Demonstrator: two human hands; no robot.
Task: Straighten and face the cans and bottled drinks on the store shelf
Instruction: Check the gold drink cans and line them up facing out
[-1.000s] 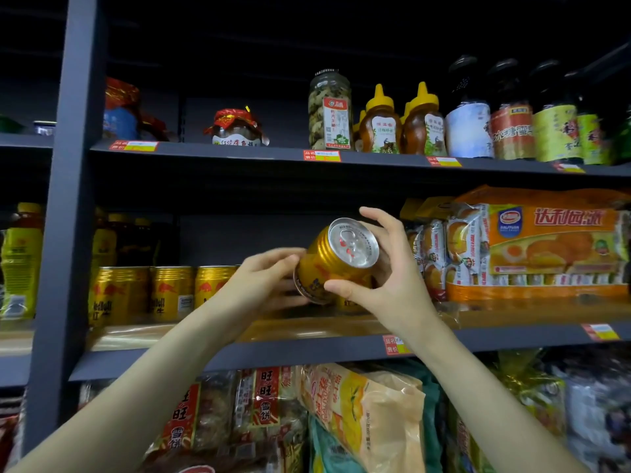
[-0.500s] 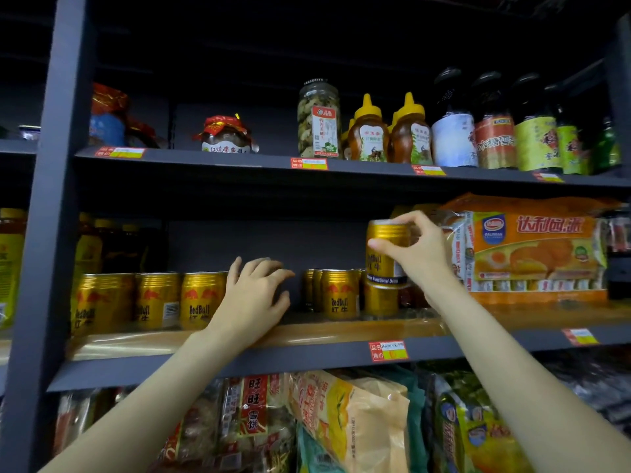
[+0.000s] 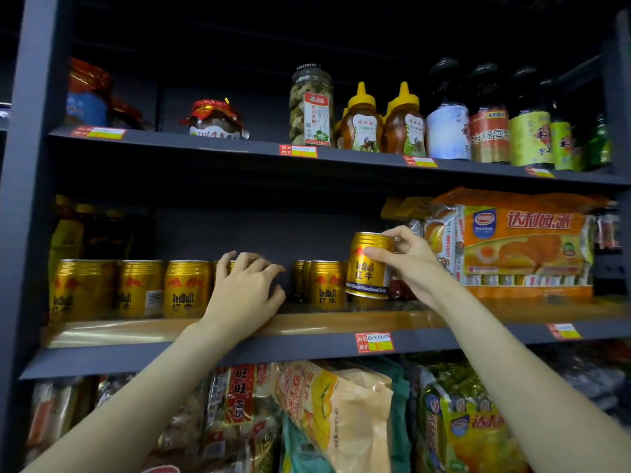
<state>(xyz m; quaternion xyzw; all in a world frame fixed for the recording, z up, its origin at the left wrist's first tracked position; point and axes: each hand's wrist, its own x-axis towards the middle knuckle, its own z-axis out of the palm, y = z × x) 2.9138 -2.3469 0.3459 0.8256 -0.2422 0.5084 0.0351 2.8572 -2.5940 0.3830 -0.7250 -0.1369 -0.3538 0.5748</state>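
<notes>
One gold can [image 3: 368,264] now upright, label out, lowered toward the middle shelf [image 3: 307,346] vs. tipped a sec ago; right hand [image 3: 409,261] pinches it near the top. Left hand [image 3: 246,288], fingers loosely curled, has moved onto another can [image 3: 227,268] in the row.

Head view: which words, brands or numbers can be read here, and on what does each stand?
"RedBull 红牛": held can, in the right hand.
"RedBull": shelf can.
"DALIYUAN": orange cake pack.
"旺旺 雪饼": red snack bag.
Price tags, jar labels: too blurred.
</notes>
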